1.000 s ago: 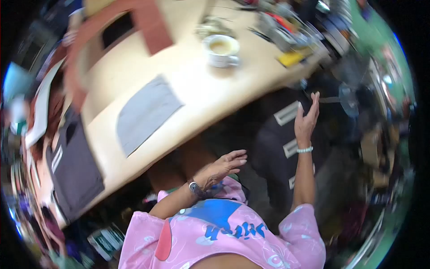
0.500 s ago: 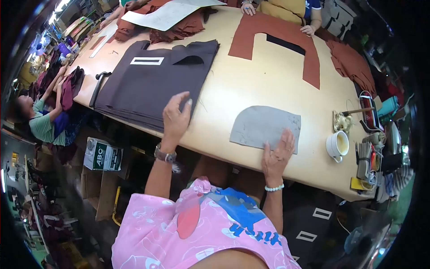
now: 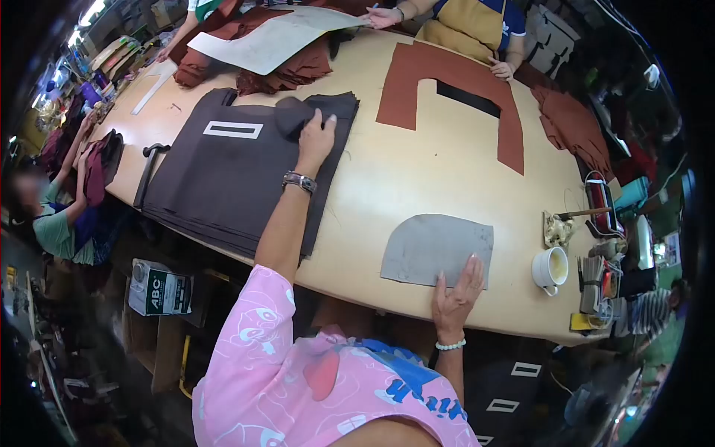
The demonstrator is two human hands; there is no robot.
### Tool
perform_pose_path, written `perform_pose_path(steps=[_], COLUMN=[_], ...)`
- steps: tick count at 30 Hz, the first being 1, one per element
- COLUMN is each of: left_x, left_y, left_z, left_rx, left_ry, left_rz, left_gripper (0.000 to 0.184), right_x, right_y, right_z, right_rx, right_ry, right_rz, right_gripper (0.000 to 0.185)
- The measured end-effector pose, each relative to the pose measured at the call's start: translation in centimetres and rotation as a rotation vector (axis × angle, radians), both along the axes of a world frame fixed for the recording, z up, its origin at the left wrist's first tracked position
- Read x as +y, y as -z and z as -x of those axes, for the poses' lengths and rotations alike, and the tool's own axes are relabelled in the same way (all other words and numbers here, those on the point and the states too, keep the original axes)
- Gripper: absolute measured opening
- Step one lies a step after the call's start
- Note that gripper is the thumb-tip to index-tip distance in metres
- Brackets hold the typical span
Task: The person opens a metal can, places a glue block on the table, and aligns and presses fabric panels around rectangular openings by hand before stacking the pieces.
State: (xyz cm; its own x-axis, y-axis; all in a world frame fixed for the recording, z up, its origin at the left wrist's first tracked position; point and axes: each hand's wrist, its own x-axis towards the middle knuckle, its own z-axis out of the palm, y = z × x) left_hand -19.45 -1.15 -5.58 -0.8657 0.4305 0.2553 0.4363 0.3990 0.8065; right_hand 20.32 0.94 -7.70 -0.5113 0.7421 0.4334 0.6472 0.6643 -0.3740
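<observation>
My left hand (image 3: 317, 141) reaches over the stack of dark cloth (image 3: 223, 175) and pinches the edge of a small dark flap of fabric (image 3: 292, 118) near the stack's far right corner. A white rectangular frame shape (image 3: 232, 130) lies on the stack to the left of it. My right hand (image 3: 456, 299) rests with fingers spread on the lower right edge of the grey rounded piece (image 3: 428, 249), which lies flat at the table's near edge.
A rust-red cut piece (image 3: 402, 86) lies beyond, beside a person's hand (image 3: 502, 69). A white cup (image 3: 550, 270) stands at the right near tools. Left are a black clamp (image 3: 149, 170) and a seated co-worker (image 3: 63, 231). A white pattern sheet (image 3: 272, 41) covers rust-red cloth.
My left hand has moved forward from the stack's near right side to the dark flap and closed on it. My right hand stays on the grey piece. The far person's hand now reaches by the white sheet.
</observation>
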Motion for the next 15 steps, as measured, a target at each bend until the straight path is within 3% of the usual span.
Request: perform_pose_path(steps=[3,4,8,9,11,12,15], left_x=[-1.6,-2.8,-5.9,-6.0,-5.8,-6.4,-5.9], left_y=[-2.7,-5.0,-10.4,-10.5,-10.6,-12.4,-10.3], left_z=[-0.1,-1.1,-6.1,-6.8,-8.4,-10.8,-12.6], left_rx=[-0.097,-0.307,-0.662,-0.661,-0.66,-0.631,-0.346], left_ry=[0.084,0.186,0.484,0.503,0.553,0.606,0.835], left_rz=[-0.295,-0.288,-0.357,-0.306,-0.2,-0.145,-0.096], left_gripper=[0.059,0.063,0.072,0.071,0.069,0.063,0.056], right_x=[-0.1,-0.2,-1.7,-2.0,-2.7,-2.5,-1.2], right_y=[-0.1,-0.5,-3.7,-4.7,-6.4,-6.8,-7.5], right_z=[0.3,1.0,7.6,9.8,13.6,15.2,17.0], right_rx=[0.02,0.034,0.27,0.329,0.535,0.605,0.748], right_ry=[-0.053,-0.105,-0.354,-0.406,-0.468,-0.475,-0.396], right_rz=[-0.03,-0.045,0.144,0.169,0.548,0.636,0.76], right_gripper=[0.069,0.07,0.078,0.083,0.092,0.09,0.082])
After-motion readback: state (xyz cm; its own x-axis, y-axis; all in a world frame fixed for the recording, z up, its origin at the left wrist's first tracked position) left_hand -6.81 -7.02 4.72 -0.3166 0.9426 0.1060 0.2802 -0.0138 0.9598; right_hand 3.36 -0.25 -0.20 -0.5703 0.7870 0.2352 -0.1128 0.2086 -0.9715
